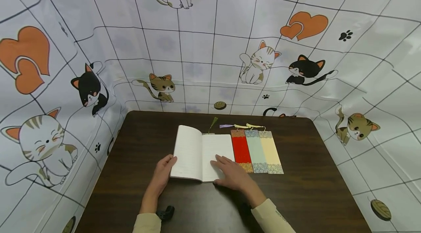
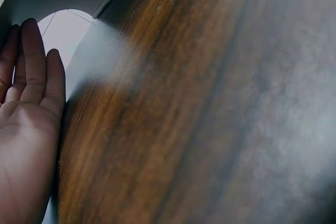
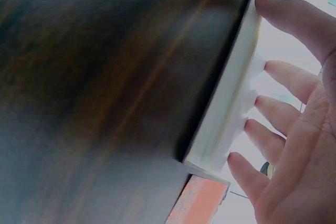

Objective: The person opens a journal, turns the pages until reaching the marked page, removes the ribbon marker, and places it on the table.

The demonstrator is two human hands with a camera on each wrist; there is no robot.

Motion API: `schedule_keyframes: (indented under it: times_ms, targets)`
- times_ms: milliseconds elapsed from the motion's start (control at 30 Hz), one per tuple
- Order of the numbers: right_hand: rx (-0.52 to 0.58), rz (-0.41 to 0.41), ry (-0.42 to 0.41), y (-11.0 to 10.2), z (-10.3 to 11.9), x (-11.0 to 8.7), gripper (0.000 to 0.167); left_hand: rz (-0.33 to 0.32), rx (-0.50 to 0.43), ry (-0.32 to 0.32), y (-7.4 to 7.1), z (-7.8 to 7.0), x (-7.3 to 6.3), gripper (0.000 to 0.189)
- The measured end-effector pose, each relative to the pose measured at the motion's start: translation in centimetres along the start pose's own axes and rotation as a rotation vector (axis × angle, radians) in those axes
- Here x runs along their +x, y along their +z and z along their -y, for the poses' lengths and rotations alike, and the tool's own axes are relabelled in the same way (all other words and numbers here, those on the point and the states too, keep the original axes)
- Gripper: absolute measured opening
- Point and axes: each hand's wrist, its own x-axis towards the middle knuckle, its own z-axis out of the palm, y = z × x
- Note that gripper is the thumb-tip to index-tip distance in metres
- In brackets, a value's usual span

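Note:
An open notebook [image 1: 187,152] with white pages lies in the middle of the table, its left half raised at a tilt. My left hand [image 1: 161,172] grips the left edge, thumb at the page; in the left wrist view its fingers [image 2: 34,72] reach up along the dark cover. On the right page rests my right hand [image 1: 235,174], with fingers spread. The right wrist view shows those fingertips [image 3: 252,124] pressing the page above the thick page edge [image 3: 223,114]. Right beside the notebook lies a red bookmark [image 1: 241,147], close to the right hand.
A pale green bookmark [image 1: 255,149] and a cream bookmark [image 1: 271,150] lie side by side right of the red one, tassels [image 1: 250,126] toward the back. A green tassel [image 1: 213,121] sticks out behind the notebook. Cat-patterned curtain [image 1: 197,50] surrounds the dark wooden table [image 1: 302,189].

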Motion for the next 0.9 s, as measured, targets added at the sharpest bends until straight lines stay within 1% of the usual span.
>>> schedule_keyframes:
  times_ms: [133,267,400,467,600,733,800,833,900]
  targets:
    - [0.027,0.036,0.002,-0.5,0.0,0.0,0.07,0.009,-0.013,-0.008,0.0,0.2,0.1,0.028]
    - [0.054,0.065,0.005,-1.0,0.1,-0.1,0.065,0.009,-0.01,-0.006,0.1,0.1,0.2,0.029]
    - [0.051,0.067,0.0,-1.2,-0.1,-0.1,0.06,0.001,-0.005,-0.001,0.3,0.0,0.2,0.03]
    - [0.029,0.059,-0.006,-1.1,-0.2,-0.2,0.056,-0.002,-0.002,-0.002,0.3,-0.1,0.2,0.03]
    - [-0.075,0.01,-0.038,-0.7,-0.3,-0.6,0.046,-0.006,0.004,-0.011,0.4,0.0,0.2,0.029]
    - [-0.16,-0.065,-0.055,-0.3,-0.5,-1.0,0.042,-0.016,0.011,-0.012,0.4,-0.1,0.0,0.03]
    - [-0.167,-0.114,-0.044,-0.4,-0.6,-1.1,0.043,-0.021,0.009,-0.011,0.3,-0.1,-0.1,0.03]
    - [-0.17,-0.142,-0.034,-0.4,-0.6,-1.2,0.046,-0.022,0.007,-0.011,0.3,-0.1,-0.1,0.03]
    - [-0.184,-0.206,-0.011,-0.6,-0.8,-1.2,0.059,-0.02,0.0,-0.014,0.2,-0.1,-0.1,0.031]
